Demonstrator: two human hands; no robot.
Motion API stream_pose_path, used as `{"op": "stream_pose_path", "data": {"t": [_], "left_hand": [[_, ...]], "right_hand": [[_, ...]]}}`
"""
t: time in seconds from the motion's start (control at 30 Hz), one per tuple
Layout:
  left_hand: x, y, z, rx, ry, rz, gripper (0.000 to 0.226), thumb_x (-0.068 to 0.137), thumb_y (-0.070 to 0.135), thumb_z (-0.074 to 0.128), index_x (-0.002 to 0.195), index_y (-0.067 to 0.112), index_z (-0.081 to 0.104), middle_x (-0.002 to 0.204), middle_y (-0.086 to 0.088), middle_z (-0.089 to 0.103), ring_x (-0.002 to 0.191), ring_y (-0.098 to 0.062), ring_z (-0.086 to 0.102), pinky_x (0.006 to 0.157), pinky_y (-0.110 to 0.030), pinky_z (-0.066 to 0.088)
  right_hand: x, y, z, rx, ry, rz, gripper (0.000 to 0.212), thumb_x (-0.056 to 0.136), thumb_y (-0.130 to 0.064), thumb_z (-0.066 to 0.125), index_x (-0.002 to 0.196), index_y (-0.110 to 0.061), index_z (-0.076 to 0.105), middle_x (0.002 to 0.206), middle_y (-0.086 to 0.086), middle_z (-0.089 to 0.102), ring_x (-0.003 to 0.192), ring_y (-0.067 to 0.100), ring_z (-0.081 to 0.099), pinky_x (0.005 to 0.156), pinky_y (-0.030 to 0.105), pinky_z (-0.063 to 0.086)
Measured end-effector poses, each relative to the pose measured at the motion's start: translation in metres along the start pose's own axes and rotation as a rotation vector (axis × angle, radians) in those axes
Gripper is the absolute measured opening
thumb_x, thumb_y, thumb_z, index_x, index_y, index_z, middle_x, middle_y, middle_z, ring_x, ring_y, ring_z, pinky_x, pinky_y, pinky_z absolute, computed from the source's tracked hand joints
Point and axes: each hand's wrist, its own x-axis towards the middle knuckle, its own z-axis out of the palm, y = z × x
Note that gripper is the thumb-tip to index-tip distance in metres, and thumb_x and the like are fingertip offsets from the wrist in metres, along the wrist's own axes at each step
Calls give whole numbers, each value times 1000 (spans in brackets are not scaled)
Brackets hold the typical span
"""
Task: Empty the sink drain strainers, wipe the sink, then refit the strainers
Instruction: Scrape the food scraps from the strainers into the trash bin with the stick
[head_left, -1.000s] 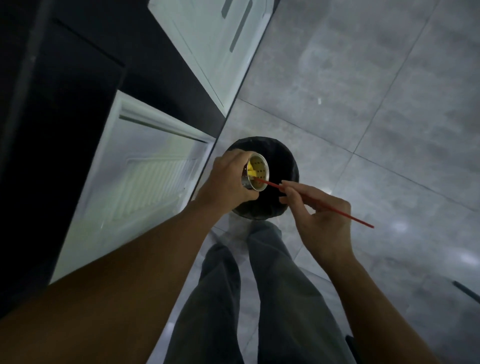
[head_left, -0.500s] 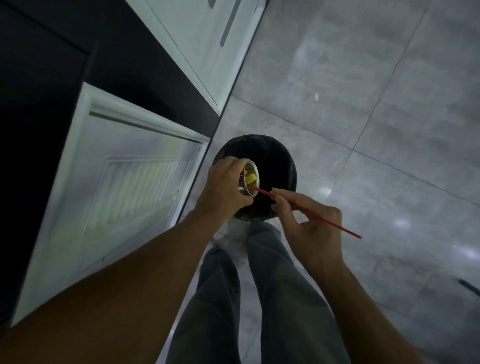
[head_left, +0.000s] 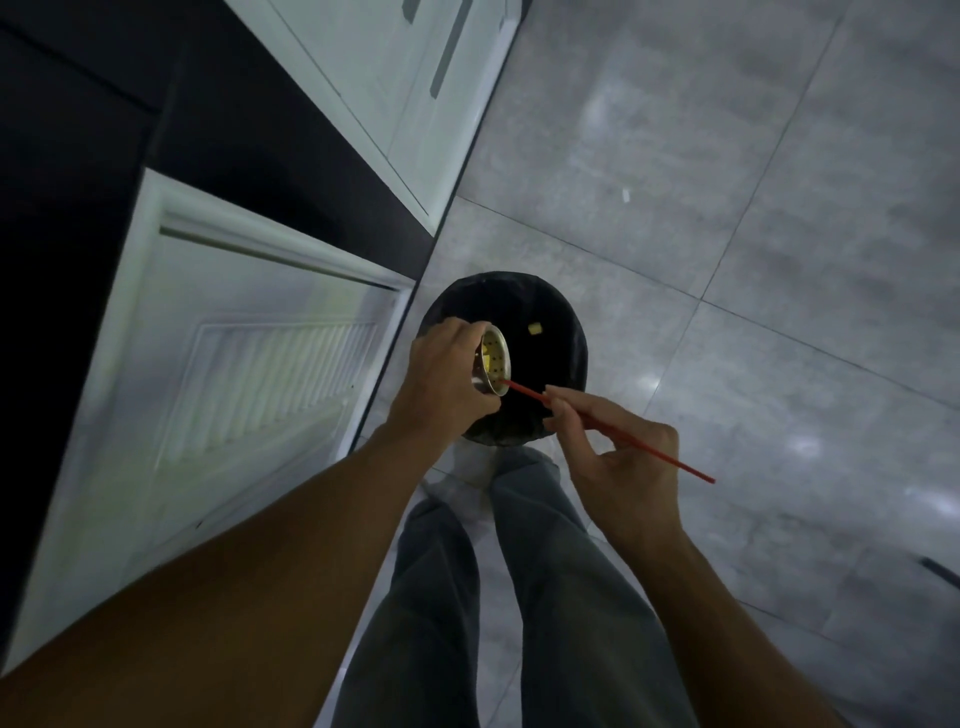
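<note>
My left hand (head_left: 444, 387) grips a round metal sink strainer (head_left: 493, 359), tipped on its side over a black-lined bin (head_left: 563, 332) on the floor. Yellow scraps cling inside the perforated cup. My right hand (head_left: 621, 457) pinches a thin red stick (head_left: 649, 446) whose tip pokes into the strainer's lower rim. One yellow scrap (head_left: 535, 328) lies loose inside the bin, just right of the strainer.
White cabinet doors (head_left: 249, 374) and a dark counter edge (head_left: 218, 130) run along the left. Grey floor tiles (head_left: 727, 208) spread to the right. My legs in grey trousers (head_left: 519, 597) stand just behind the bin.
The strainer has tipped further sideways and a yellow scrap has dropped out into the bin. The stick's tip has shifted to the strainer's lower rim.
</note>
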Motion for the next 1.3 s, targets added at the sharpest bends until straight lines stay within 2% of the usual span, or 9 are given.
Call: {"op": "stream_pose_path", "data": {"t": [0.23,0.47,0.63,0.83,0.93,1.03,1.1,1.2,1.3], "left_hand": [[1,0,5,5,-1,-9,87,71,32,88,145,18,45,140,-4,51,130,-24,46,108,-35,40],[1,1,10,10,19,-12,84,71,32,88,143,18,47,135,-4,52,127,-23,48,108,-36,39],[3,1,11,-7,9,-10,87,70,28,89,145,17,46,137,-5,51,129,-24,47,109,-36,41],[1,-8,10,-126,-61,-49,92,70,25,89,148,21,39,144,-2,49,134,-24,44,108,-37,46],[2,-12,8,-199,-75,-39,84,69,29,91,139,24,44,137,1,57,126,-17,53,97,-24,47],[2,-13,6,-213,-88,-21,81,67,33,92,135,26,48,131,4,61,113,-8,53,83,-10,38],[2,-14,5,-211,-91,-19,81,67,33,92,135,27,48,132,3,61,116,-11,55,86,-14,41],[2,-17,3,-198,-77,-20,82,68,32,91,138,26,47,136,1,58,126,-19,54,96,-26,47],[3,-18,1,-183,-56,-36,84,69,30,90,140,26,46,139,0,56,129,-21,51,97,-28,45]], "right_hand": [[9,13,11,-10,-14,31,22,93,-23,69,113,-18,76,104,0,78,86,7,75,82,10,55],[1,16,3,-5,75,-11,20,93,-16,72,112,-12,77,102,1,78,87,5,74,86,18,59],[3,14,13,17,42,-20,20,92,-15,72,112,-12,77,101,2,79,84,6,74,84,20,60],[4,20,7,83,86,-6,21,93,-18,69,111,-11,76,98,0,78,83,6,74,81,9,55],[4,17,8,89,4,-65,23,93,-22,69,112,-13,77,96,-1,79,82,5,74,82,7,53],[9,15,13,49,-16,-96,22,94,-19,69,115,-15,76,97,-1,79,83,4,74,82,13,57],[14,17,15,33,6,-89,21,94,-19,68,114,-15,76,98,-1,79,83,3,74,81,17,59],[16,21,12,28,57,-58,21,94,-22,68,112,-15,76,98,-1,78,81,2,73,79,11,57],[15,21,8,74,74,-60,23,94,-25,67,112,-13,76,95,-3,78,81,1,73,80,4,51]]}}
